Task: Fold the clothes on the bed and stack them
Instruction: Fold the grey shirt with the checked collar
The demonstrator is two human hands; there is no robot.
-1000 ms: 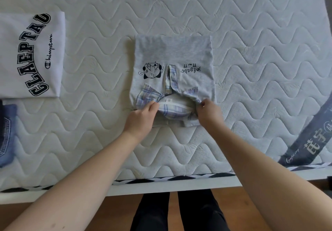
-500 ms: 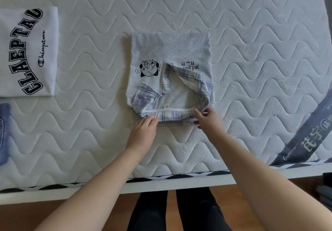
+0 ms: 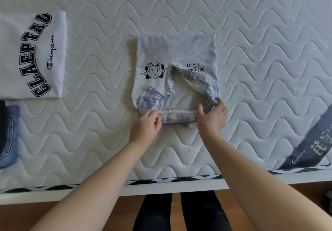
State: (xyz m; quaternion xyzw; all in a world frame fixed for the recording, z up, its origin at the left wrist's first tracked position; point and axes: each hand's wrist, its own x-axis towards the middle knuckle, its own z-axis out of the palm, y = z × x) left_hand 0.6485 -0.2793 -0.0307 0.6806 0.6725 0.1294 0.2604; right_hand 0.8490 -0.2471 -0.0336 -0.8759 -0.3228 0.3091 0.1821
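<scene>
A folded grey shirt [image 3: 177,51] with a plaid collar [image 3: 201,81] and a small cartoon print lies in the middle of the quilted mattress [image 3: 251,33]. My left hand [image 3: 146,128] pinches the near left end of the collar band. My right hand [image 3: 212,116] grips the right side of the plaid collar, thumb and fingers curled round the fabric. The collar lies spread open, with the neck label showing between my hands.
A folded white shirt [image 3: 30,54] with black block letters lies at the far left, folded blue jeans [image 3: 8,135] just below it. A dark grey printed cloth [image 3: 312,146] lies at the right edge. The bed's near edge [image 3: 161,185] runs below my forearms.
The collar, bunched together a second ago, now lies spread open. My right hand moved out to the collar's right side and took hold of it; my left stayed at the near left end.
</scene>
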